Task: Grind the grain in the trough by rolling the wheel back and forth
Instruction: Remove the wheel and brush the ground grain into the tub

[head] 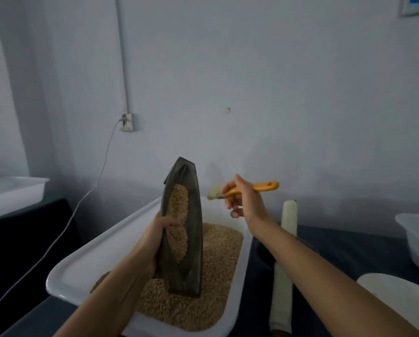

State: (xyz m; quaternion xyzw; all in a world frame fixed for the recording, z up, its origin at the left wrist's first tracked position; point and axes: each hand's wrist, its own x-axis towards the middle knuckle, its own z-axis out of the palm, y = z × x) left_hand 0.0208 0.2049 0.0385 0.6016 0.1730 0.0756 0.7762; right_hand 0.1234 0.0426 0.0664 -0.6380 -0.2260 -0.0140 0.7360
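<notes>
Two hands busy: the left hand (163, 229) clamps the dark boat-shaped stone trough (187, 239) upright in the white tray (87, 259) of tan grain (203, 310), the right hand (242, 200) pinches an orange-handled brush (249, 188) beside it — emptying step, sweeping clinging grain next.

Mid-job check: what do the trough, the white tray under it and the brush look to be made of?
Trough: dark, dull grey, likely cast metal or stone; matte, no shine. Tray: smooth glossy white, plastic or enamel, rounded rim. Brush: orange handle looks like moulded plastic, with pale bristles; what the bristles are made of is unclear.
</notes>
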